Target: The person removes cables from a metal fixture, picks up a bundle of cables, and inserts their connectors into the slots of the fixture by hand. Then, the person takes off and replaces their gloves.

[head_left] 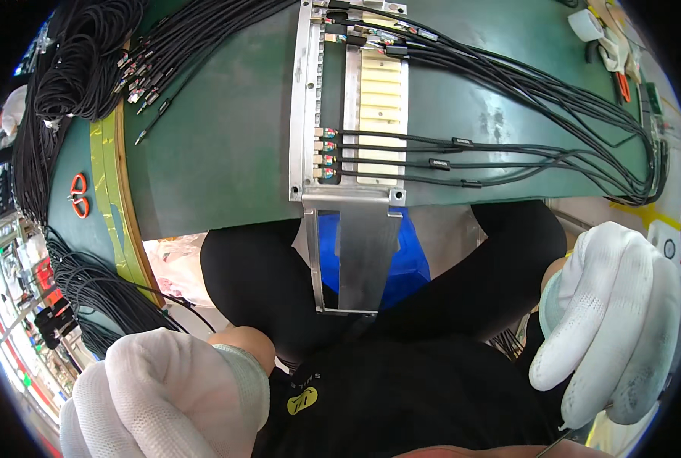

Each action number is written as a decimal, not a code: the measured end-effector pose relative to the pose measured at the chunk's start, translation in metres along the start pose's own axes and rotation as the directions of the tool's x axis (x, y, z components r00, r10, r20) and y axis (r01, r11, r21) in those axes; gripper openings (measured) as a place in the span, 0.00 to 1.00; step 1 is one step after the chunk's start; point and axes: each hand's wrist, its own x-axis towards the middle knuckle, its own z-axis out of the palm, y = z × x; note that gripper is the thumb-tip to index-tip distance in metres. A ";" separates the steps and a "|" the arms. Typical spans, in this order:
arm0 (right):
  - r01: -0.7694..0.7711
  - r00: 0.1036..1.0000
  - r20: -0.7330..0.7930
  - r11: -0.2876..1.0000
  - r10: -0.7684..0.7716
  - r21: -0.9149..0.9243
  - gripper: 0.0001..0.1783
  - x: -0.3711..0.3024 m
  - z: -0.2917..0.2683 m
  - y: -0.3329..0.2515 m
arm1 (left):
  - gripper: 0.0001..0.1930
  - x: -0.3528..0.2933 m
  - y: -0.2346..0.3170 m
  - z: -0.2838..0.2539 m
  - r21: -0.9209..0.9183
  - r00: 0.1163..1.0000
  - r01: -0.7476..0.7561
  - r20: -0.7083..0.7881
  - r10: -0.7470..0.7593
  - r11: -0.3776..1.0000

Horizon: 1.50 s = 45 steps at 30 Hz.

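Both my hands wear white knit gloves and are raised close to me, away from the table. My left hand [165, 393] is at the lower left with its fingers curled; whatever lies inside them is hidden. At the right, my right hand [615, 320] has its fingers bent down and inward. A thin dark line [558, 441] shows by its fingertips, too small to name. Ahead of me a metal fixture [297, 122] stands on the table, its lower bracket [367, 259] reaching over the edge between my legs. Black cables [401, 149] sit in its slots, in a near group and a far group.
The green table [210, 153] carries a bundle of cables with bare ends [146, 80] and coiled black cables [81, 57]. Orange-handled scissors [79, 196] lie at the left, beyond a yellow-taped strip [111, 206]. A white tape roll [586, 25] is at the far right.
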 end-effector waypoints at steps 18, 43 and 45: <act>-0.040 0.998 -0.067 0.962 0.023 -0.270 0.22 0.013 -0.008 0.010 | 0.13 -0.006 0.009 -0.005 0.246 0.999 -0.039 -0.017 0.044 0.968; -0.136 0.979 -0.204 0.780 0.011 -0.610 0.40 0.015 0.017 0.013 | 0.15 -0.005 0.017 0.001 0.318 0.999 0.039 0.020 -0.048 0.947; -0.127 0.978 -0.207 0.774 -0.006 -0.620 0.41 0.014 0.019 0.019 | 0.10 -0.007 0.016 0.007 0.321 0.987 -0.002 -0.152 0.054 0.947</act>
